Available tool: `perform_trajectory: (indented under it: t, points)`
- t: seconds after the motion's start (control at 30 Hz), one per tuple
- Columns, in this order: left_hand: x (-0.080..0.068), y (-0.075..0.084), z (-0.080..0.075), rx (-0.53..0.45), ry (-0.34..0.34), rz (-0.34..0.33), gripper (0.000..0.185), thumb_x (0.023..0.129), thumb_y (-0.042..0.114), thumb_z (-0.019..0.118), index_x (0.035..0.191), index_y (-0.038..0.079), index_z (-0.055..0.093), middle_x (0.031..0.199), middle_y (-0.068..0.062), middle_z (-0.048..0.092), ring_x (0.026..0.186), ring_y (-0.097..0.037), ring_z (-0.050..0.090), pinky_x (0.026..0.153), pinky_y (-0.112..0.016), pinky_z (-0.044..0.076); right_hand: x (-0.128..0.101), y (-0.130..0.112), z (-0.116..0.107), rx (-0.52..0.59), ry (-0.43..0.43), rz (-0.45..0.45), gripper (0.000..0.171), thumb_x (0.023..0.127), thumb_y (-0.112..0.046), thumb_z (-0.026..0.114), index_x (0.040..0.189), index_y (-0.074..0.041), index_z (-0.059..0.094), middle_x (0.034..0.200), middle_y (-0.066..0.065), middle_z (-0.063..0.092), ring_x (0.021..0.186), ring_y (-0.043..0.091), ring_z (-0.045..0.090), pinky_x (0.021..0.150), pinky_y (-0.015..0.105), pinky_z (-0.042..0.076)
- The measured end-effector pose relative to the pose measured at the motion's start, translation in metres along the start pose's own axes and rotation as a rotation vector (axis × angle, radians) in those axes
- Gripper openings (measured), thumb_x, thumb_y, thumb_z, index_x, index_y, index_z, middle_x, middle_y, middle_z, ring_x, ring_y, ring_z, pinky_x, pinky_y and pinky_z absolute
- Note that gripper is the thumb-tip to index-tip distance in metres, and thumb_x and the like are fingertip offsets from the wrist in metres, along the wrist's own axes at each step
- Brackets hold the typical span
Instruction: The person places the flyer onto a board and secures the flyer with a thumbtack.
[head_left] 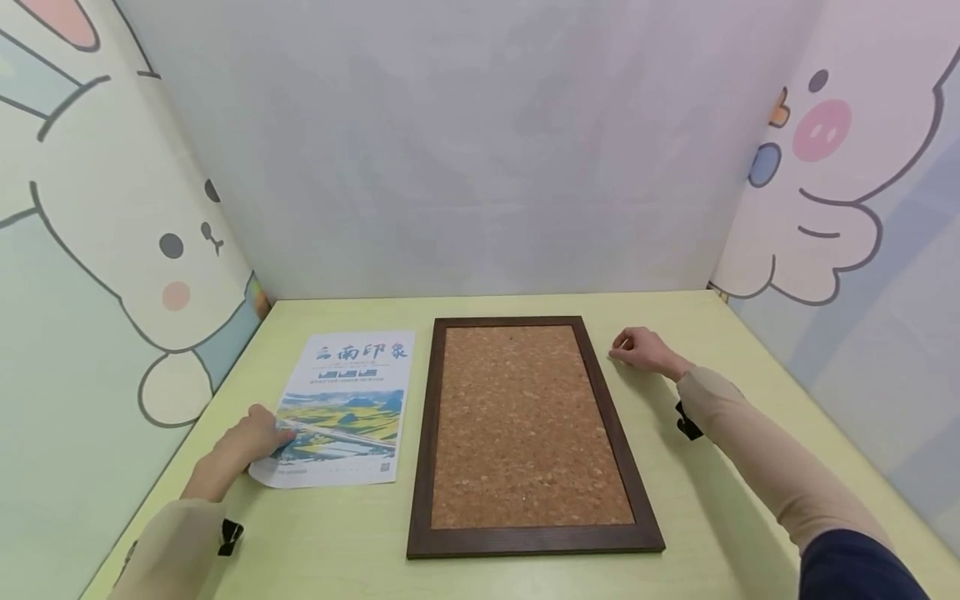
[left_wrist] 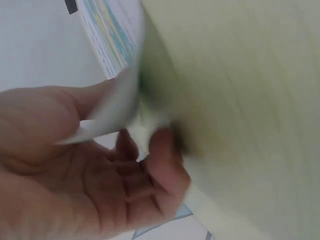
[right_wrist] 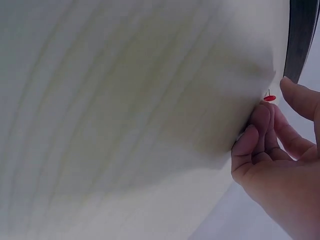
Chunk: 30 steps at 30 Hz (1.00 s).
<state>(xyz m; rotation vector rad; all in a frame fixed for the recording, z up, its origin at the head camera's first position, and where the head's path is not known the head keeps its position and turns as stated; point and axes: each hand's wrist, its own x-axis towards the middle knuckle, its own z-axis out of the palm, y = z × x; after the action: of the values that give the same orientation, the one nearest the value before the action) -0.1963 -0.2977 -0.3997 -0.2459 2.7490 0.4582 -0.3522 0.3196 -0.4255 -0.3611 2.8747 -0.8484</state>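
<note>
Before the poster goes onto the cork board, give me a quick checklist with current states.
1. Left hand has the poster: ok, it pinches the lower left corner, which is lifting.
2. Right hand has a pin: cannot tell; a red pin lies on the table at its fingertips.
3. Cork board flat on the table: ok.
4. Board face bare: ok, apart from one tiny dark dot near its top.
5. Poster beside the board, not overlapping: ok.
6. More pins at hand: cannot tell.
</note>
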Motion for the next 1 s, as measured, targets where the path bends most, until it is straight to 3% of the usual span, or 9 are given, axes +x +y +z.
perform_trajectory:
  t: [0.2,0.4,0.57,0.73,1.0]
  points:
    - [0.000,0.001,0.004,-0.116,0.049,-0.017,0.050,0.095,0.019,0.057,0.107,-0.020,0.027,0.078,-0.026,0.050,0.064,-0.029,0.054,0.051,-0.032,0.048,0.001,0.004,-0.001,0.081,-0.007,0.038,0.027,0.092,-0.015,0.065,0.106,0.008,0.062,0.085,0.012,0.064,0.068,0.012,0.054,0.061,0.027,0.045]
    - [0.003,-0.004,0.007,-0.127,0.117,0.071,0.030,0.093,0.017,0.056,0.090,-0.012,0.048,0.071,-0.017,0.051,0.057,-0.022,0.050,0.048,-0.029,0.042,0.002,0.005,-0.001,0.130,-0.023,0.071,0.025,0.091,-0.014,0.066,0.104,0.007,0.063,0.087,0.010,0.063,0.071,0.014,0.053,0.059,0.024,0.045]
    - [0.008,-0.010,0.007,-0.150,0.225,0.123,0.028,0.095,0.014,0.046,0.073,-0.002,0.049,0.062,-0.011,0.050,0.052,-0.019,0.048,0.045,-0.029,0.040,0.000,0.005,0.000,0.141,-0.021,0.078,0.024,0.090,-0.013,0.066,0.102,0.007,0.064,0.084,0.009,0.064,0.069,0.012,0.053,0.059,0.024,0.045]
    - [0.010,-0.008,0.000,-0.192,0.294,0.139,0.030,0.100,0.013,0.042,0.078,-0.005,0.052,0.066,-0.012,0.053,0.058,-0.020,0.049,0.049,-0.030,0.039,0.000,0.006,0.000,0.130,-0.015,0.060,0.022,0.090,-0.013,0.066,0.101,0.007,0.065,0.082,0.008,0.064,0.068,0.011,0.053,0.059,0.025,0.045]
    - [0.008,0.001,-0.009,-0.346,0.400,0.121,0.032,0.103,0.018,0.041,0.095,-0.009,0.055,0.075,-0.016,0.057,0.063,-0.018,0.051,0.052,-0.029,0.039,0.001,0.007,-0.001,0.154,-0.015,0.060,0.023,0.090,-0.011,0.065,0.103,0.007,0.064,0.085,0.009,0.064,0.070,0.011,0.053,0.060,0.024,0.045]
